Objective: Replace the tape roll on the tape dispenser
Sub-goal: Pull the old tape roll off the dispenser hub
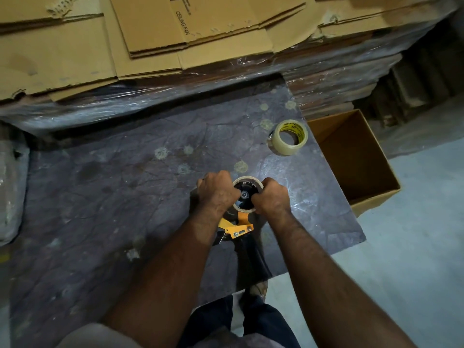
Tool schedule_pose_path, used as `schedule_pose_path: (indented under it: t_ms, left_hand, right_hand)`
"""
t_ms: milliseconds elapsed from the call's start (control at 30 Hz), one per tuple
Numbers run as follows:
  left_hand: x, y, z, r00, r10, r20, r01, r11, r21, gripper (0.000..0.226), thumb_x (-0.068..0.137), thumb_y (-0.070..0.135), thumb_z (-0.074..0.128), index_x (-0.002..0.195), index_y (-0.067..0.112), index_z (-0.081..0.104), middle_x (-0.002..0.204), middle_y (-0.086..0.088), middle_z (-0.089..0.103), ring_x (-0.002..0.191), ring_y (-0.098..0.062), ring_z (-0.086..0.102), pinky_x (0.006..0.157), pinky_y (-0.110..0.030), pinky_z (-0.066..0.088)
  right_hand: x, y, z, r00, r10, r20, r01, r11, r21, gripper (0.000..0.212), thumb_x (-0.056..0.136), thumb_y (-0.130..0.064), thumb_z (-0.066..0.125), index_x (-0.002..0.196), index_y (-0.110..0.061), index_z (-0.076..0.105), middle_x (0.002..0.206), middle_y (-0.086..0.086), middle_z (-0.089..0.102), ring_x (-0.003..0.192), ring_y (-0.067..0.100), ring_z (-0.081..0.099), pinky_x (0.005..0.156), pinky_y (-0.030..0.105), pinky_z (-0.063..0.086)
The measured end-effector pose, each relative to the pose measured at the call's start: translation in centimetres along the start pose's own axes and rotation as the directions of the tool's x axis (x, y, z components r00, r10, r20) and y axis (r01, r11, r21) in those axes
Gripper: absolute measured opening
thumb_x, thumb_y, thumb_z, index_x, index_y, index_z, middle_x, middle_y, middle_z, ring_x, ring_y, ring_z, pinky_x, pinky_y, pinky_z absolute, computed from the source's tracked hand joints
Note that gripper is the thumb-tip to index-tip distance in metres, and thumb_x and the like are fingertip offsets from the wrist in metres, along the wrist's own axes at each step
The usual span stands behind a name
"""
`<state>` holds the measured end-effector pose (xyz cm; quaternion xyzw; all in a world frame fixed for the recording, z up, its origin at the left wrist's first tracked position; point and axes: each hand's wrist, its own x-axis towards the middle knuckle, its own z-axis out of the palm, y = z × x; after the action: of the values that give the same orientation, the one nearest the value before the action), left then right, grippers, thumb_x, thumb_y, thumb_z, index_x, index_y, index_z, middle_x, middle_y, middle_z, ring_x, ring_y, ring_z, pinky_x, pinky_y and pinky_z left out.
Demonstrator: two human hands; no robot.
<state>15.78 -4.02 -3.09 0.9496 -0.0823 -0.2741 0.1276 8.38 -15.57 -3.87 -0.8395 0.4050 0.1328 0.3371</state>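
Two stacks of flattened brown cardboard (150,41) piled along the far edge of the desk, over plastic wrap. Nearer, the broad grey wrinkled plastic-covered desk (100,197) itself, spotted with pale marks. Off its right edge, an open brown cardboard box (351,167) on the floor, seemingly empty.

Lying toward the near right corner of the desk: an orange-and-black handheld tape dispenser (239,226), long axis running from the black handle at the near edge up to the spool end farther in. Seated on that spool, a nearly spent pale cardboard tape core (247,194), black hub visible through its middle.

Left hand (217,194) closed over the left rim of the core, fingers curled out of sight underneath, so exact contact hard to judge. Right hand (271,198) closed on the right rim, fingers likewise wrapped around and hidden. Both hands level with each other, touching the core from opposite sides; neither clearly nearer.

Farther in, near the right edge of the desk, well apart from both hands: a fresh clear packing tape roll with a yellow-printed core (288,137), lying tilted. Beyond and to the right of the right hand, so likely the right hand's reach once the old core is pulled off the hub. Judged stage: removal of the spent core, new roll untouched.
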Motion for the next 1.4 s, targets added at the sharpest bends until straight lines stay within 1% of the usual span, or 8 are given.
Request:
schedule_pose_path:
  t_ms: [167, 300, 433, 533, 600, 733, 1067, 1400]
  left_hand:
    - [-0.5, -1.2, -0.9, 1.0, 0.009, -0.019, -0.012, 0.987, -0.16, 0.039, 0.074, 0.066, 0.058, 0.074, 0.027, 0.061, 0.089, 0.0, 0.07, 0.094, -0.03, 0.061, 0.089, -0.043, 0.047]
    - [-2.0, -0.9, -3.1, 0.989, 0.109, -0.095, -0.13, 0.961, -0.244, 0.058, 0.069, 0.074, 0.053, 0.069, 0.017, 0.062, 0.06, 0.006, 0.061, 0.071, -0.023, 0.063, 0.079, -0.045, 0.048]
    - [-4.6, -1.1, -6.0, 0.975, 0.222, 0.028, -0.186, 0.873, -0.45, 0.056, 0.071, 0.079, 0.063, 0.074, 0.023, 0.069, 0.064, 0.008, 0.068, 0.068, -0.016, 0.068, 0.071, -0.038, 0.053]
    - [-7.3, -2.5, -7.6, 0.93, 0.366, 0.032, -0.266, 0.731, -0.629, 0.049, 0.073, 0.071, 0.072, 0.1, 0.031, 0.074, 0.095, 0.006, 0.076, 0.084, -0.013, 0.072, 0.072, -0.037, 0.058]
    - [-8.4, -3.5, -8.0, 0.892, 0.433, -0.127, -0.422, 0.699, -0.577, 0.039, 0.074, 0.054, 0.081, 0.104, 0.029, 0.073, 0.098, 0.007, 0.076, 0.088, -0.008, 0.071, 0.078, -0.028, 0.056]
    - [-9.5, -3.9, -8.8, 0.824, 0.422, -0.377, -0.559, 0.715, -0.421, 0.007, 0.082, 0.027, 0.079, 0.085, 0.024, 0.073, 0.087, 0.011, 0.075, 0.082, -0.001, 0.069, 0.078, -0.028, 0.057]
    - [-8.7, -2.6, -12.3, 0.758, 0.518, -0.396, -0.65, 0.655, -0.386, 0.005, 0.088, 0.024, 0.074, 0.086, 0.026, 0.071, 0.085, 0.013, 0.073, 0.082, 0.0, 0.068, 0.075, -0.023, 0.054]
    - [-6.3, 0.1, -8.3, 0.891, 0.288, -0.35, -0.422, 0.81, -0.407, 0.051, 0.09, 0.038, 0.071, 0.135, 0.025, 0.053, 0.143, 0.003, 0.056, 0.131, -0.012, 0.051, 0.101, -0.029, 0.043]
  right_hand:
    - [-1.2, 1.2, -2.4, 0.946, -0.236, 0.22, 0.134, 0.908, 0.396, 0.055, 0.079, -0.026, 0.08, 0.126, -0.022, 0.053, 0.117, 0.005, 0.064, 0.095, 0.021, 0.07, 0.072, 0.05, 0.063]
    - [-2.8, 1.7, -5.2, 0.809, -0.485, 0.332, 0.327, 0.841, 0.432, 0.102, 0.067, -0.038, 0.091, 0.15, -0.034, 0.032, 0.146, 0.002, 0.045, 0.129, 0.017, 0.053, 0.1, 0.044, 0.054]
    - [-4.2, 1.5, -7.1, 0.759, -0.618, 0.204, 0.518, 0.763, 0.386, 0.1, 0.06, -0.03, 0.095, 0.143, -0.029, 0.041, 0.138, -0.003, 0.054, 0.121, 0.012, 0.058, 0.092, 0.034, 0.055]
    - [-5.0, 0.9, -8.5, 0.79, -0.604, 0.108, 0.523, 0.755, 0.395, 0.088, 0.056, -0.041, 0.094, 0.131, -0.038, 0.048, 0.122, -0.018, 0.063, 0.104, -0.003, 0.062, 0.077, 0.018, 0.052]
    - [-5.7, 0.5, -9.2, 0.805, -0.592, 0.029, 0.538, 0.751, 0.382, 0.086, 0.054, -0.047, 0.093, 0.127, -0.039, 0.049, 0.118, -0.018, 0.064, 0.1, -0.008, 0.061, 0.076, 0.011, 0.049]
    - [-7.0, -0.8, -9.5, 0.811, -0.57, -0.131, 0.582, 0.766, 0.273, 0.086, 0.051, -0.051, 0.09, 0.123, -0.035, 0.045, 0.122, -0.01, 0.059, 0.109, 0.006, 0.058, 0.092, 0.03, 0.051]
    - [-8.1, -2.7, -10.3, 0.831, -0.534, -0.155, 0.555, 0.812, 0.179, 0.113, 0.052, -0.076, 0.079, 0.148, -0.041, 0.032, 0.146, -0.012, 0.049, 0.127, 0.009, 0.05, 0.102, 0.037, 0.047]
    - [2.6, -3.5, -9.7, 0.856, -0.513, -0.065, 0.516, 0.855, 0.043, 0.104, 0.065, -0.045, 0.085, 0.153, -0.029, 0.031, 0.147, 0.008, 0.046, 0.132, 0.028, 0.046, 0.102, 0.039, 0.043]
